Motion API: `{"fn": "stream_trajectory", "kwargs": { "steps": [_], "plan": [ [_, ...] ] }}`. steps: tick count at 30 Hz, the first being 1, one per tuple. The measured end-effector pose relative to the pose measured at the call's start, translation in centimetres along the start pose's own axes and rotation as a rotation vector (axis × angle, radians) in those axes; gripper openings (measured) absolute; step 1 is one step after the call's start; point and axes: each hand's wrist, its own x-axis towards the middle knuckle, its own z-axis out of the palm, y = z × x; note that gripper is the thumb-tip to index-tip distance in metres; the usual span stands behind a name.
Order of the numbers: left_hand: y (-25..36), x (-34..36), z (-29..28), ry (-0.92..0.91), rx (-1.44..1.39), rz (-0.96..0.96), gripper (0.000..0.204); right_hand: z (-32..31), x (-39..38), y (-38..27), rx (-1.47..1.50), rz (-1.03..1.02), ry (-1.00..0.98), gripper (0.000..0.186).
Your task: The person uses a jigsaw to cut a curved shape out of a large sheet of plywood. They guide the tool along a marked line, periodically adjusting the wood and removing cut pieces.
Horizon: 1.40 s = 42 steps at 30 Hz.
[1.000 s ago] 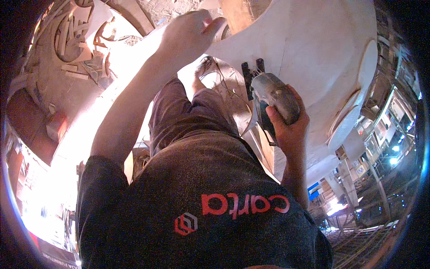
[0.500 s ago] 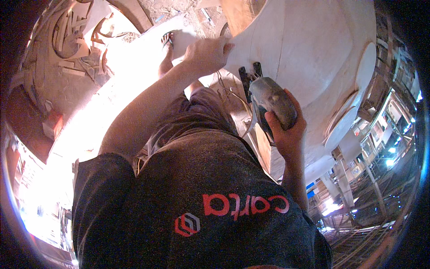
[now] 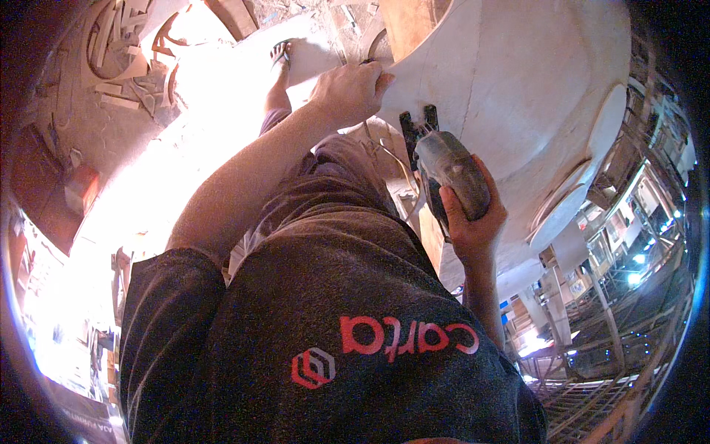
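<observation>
My right hand [image 3: 477, 218] is wrapped round the dusty grey body of a jigsaw [image 3: 450, 164]. The saw's black forked base plate points away from me and rests at the near edge of a large pale sheet of plywood [image 3: 510, 96]. Farther ahead and to the left, my left hand [image 3: 347, 92] is closed at the sheet's left edge, its thumb lying toward the top face. Its other fingertips are hidden. The saw's blade cannot be seen from above.
Curved wood offcuts [image 3: 111, 55] lie on the floor at the far left. A brown wooden panel [image 3: 407, 29] shows beyond the sheet's edge. Rounded cut pieces [image 3: 566, 211] lie at the right. My sandalled foot [image 3: 281, 53] stands on the brightly lit floor.
The whole view has shifted slightly. Both hands keep their grips, and the jigsaw stays at nearly the same place on the plywood edge.
</observation>
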Motion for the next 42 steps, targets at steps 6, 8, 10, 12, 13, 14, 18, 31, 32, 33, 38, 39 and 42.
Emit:
{"fn": "stream_trajectory", "kwargs": {
  "steps": [6,8,10,12,13,14,18,31,32,33,38,39,42],
  "plan": [
    [-0.6,0.4,0.5,0.008,-0.008,0.014,0.042,0.1,0.2,-0.6,0.013,-0.003,0.006,0.058],
    [-0.4,0.3,0.4,-0.008,-0.002,0.001,0.042,0.2,0.2,-0.4,0.018,-0.017,0.008,0.058],
    [-0.4,0.2,0.3,-0.014,0.000,-0.003,0.043,0.4,0.2,-0.5,0.030,-0.011,0.023,0.057],
    [-0.4,0.2,0.3,-0.010,-0.002,0.002,0.044,0.6,0.1,-0.7,0.023,-0.004,0.035,0.056],
    [-0.4,0.1,0.3,-0.007,0.000,0.005,0.044,0.6,0.1,-0.8,0.011,0.001,0.041,0.056],
    [-0.4,0.2,0.4,-0.005,0.000,0.010,0.044,0.6,0.1,-0.9,-0.004,0.006,0.049,0.056],
    [0.3,0.3,-0.4,-0.083,0.024,-0.039,0.044,0.8,0.1,-0.8,0.005,0.005,0.085,0.056],
    [-0.7,0.4,0.7,-0.023,0.046,0.041,0.042,0.8,0.6,-1.3,0.014,0.015,0.094,0.059],
    [-0.6,0.4,0.6,-0.025,0.050,0.041,0.042,0.9,0.6,-1.4,0.017,0.021,0.095,0.059],
    [-0.6,0.4,0.6,-0.026,0.055,0.041,0.042,1.0,0.5,-1.6,0.034,0.037,0.103,0.059],
    [-0.7,0.4,0.7,-0.014,0.045,0.046,0.042,1.2,0.6,-1.7,0.069,0.110,0.106,0.060],
    [-0.7,0.4,0.8,-0.009,0.046,0.046,0.042,1.2,0.6,-1.7,0.078,0.118,0.105,0.060],
    [-0.8,0.5,0.7,-0.030,0.036,0.035,0.043,1.3,0.7,-1.6,0.122,0.118,0.107,0.059]
  ]
}}
